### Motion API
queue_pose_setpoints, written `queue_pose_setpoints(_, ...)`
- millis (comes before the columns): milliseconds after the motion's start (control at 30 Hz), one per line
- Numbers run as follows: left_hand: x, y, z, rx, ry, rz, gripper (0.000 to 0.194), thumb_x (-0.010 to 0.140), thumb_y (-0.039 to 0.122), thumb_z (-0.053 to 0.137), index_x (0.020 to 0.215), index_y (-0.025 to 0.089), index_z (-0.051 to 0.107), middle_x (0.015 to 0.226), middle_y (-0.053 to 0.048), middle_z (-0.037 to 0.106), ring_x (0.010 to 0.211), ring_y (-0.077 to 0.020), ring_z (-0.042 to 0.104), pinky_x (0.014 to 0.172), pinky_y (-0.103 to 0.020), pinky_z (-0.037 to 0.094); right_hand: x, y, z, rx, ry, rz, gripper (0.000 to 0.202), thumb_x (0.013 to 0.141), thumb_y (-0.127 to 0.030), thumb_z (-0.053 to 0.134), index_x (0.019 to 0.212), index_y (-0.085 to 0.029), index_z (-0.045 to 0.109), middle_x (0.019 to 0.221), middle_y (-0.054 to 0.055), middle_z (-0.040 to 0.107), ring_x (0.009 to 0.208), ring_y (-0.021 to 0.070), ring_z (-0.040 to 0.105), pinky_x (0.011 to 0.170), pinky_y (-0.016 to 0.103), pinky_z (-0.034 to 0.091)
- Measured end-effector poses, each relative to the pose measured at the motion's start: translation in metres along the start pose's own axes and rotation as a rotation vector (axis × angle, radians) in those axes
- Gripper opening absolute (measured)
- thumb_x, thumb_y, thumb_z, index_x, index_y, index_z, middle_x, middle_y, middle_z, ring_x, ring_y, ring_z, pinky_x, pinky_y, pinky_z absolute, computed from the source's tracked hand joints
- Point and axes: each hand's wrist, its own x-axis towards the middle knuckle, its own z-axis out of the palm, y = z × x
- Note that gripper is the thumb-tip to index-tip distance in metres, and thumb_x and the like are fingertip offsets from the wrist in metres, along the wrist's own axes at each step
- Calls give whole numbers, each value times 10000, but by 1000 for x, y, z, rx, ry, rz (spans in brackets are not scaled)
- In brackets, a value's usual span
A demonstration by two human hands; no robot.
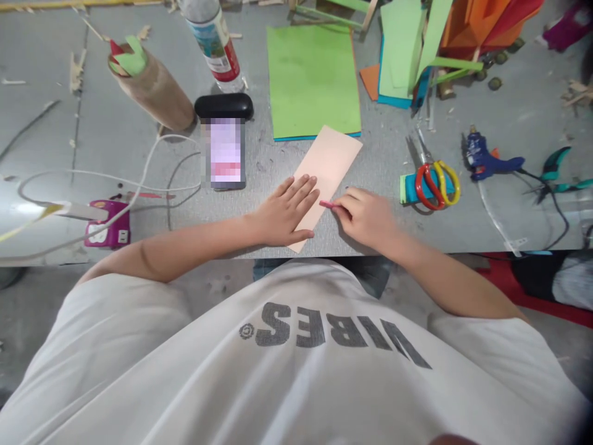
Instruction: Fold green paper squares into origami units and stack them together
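A pale peach strip of paper (331, 154) lies slantwise on the grey table, its upper end over the edge of a green paper sheet (315, 80). My left hand (288, 210) rests flat on the strip with its fingers stretched out. At the strip's right edge, my right hand (364, 213) pinches a slim pink stick-like thing (326, 204). Its tip touches or nearly touches the paper; most of it is hidden by the fingers, so its kind is unclear. To the right, red-and-yellow-handled scissors (435, 184) lie on small blue and green paper pieces.
A phone (227, 154), black case (223, 106), water bottle (215, 46) and brown cylinder (155, 86) stand left. White cables run to a magenta power socket (107, 222). Rightward are a blue glue gun (491, 157), teal pliers (556, 173) and orange folded paper (477, 28).
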Motion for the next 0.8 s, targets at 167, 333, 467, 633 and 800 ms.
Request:
queue_pose_setpoints(167, -3, 0, -2, -2, 10, 14, 1160, 1186, 905, 525, 1979, 77, 349, 2075, -336, 275, 1976, -551, 256, 1592, -758, 202, 30, 31, -6, -1, 81, 110, 279, 1187, -347, 658, 1083, -227, 888, 1072, 138, 836, 972, 319, 738, 832, 460, 479)
queue_pose_setpoints(333, -2, 4, -5, 30, -24, 15, 1160, 1193, 898, 510, 1976, 58, 345, 2080, -342, 252, 1980, -552, 239, 1592, -757, 194, 50, 56, -11, -9, 144, 254, 294, 1181, -421, 685, 1017, -238, 846, 1100, 152, 829, 980, 333, 736, 859, 471, 517)
queue_pose_setpoints(467, -1, 8, -7, 46, -46, 3, 1139, 1207, 848, 526, 1980, 35, 329, 2084, -340, 235, 1983, -554, 223, 1596, -751, 177, 63, 68, -18, -58, 150, 401, 149, 1128, -286, 731, 1086, -210, 852, 1192, 174, 832, 1073, 368, 762, 976, 507, 557)
queue_pose_setpoints(633, 1, 10, -11, 67, -79, -7, 1127, 1211, 826, 516, 1986, 34, 313, 2089, -334, 208, 1992, -540, 202, 1590, -775, 203, 79, 83, -21, -137, 131, 515, 101, 1099, -220, 736, 1119, -223, 835, 1272, 210, 834, 1203, 442, 759, 1054, 559, 542)
queue_pose_setpoints(800, 4, 7, -10, 74, -44, 3, 1125, 1201, 857, 506, 1961, 37, 375, 2068, -356, 267, 1966, -558, 278, 1558, -778, 265, 65, 80, -17, -183, 287, 416, 222, 1205, -362, 619, 1151, -248, 802, 1278, 243, 817, 1195, 450, 718, 967, 545, 497)
